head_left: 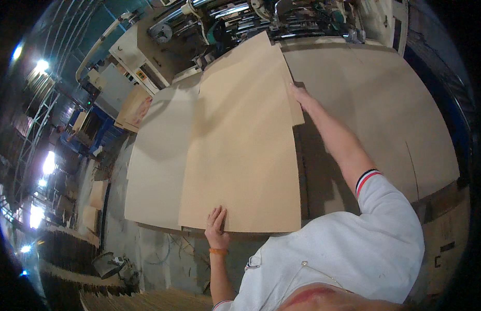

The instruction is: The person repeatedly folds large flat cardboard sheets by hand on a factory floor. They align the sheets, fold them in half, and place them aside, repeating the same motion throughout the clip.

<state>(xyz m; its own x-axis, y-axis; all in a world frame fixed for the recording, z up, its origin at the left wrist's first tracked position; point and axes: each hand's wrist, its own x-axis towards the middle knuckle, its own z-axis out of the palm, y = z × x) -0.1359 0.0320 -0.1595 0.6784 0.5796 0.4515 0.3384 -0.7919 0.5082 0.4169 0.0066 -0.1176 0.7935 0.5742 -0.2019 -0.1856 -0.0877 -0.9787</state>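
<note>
A long tan cardboard sheet (240, 140) slants away from me, its far end close to the machine. At its near edge my left hand (216, 225) lies with fingers stretched flat on the top face. My right hand (300, 96) grips the sheet's right edge, toward the far end; some of its fingers are hidden. A narrow cardboard flap sticks out along that edge, just below the right hand. Under the sheet, paler cardboard (157, 155) shows on the left, and a wide brown cardboard sheet (385, 114) spreads out on the right.
Beyond the sheets stands a machine with metal rollers (235, 20) and a cream side housing (139, 54). Stacked cardboard (69, 264) fills the lower left, near a round metal object (108, 265) on the floor. Farther left, a person stands by a blue frame (103, 124).
</note>
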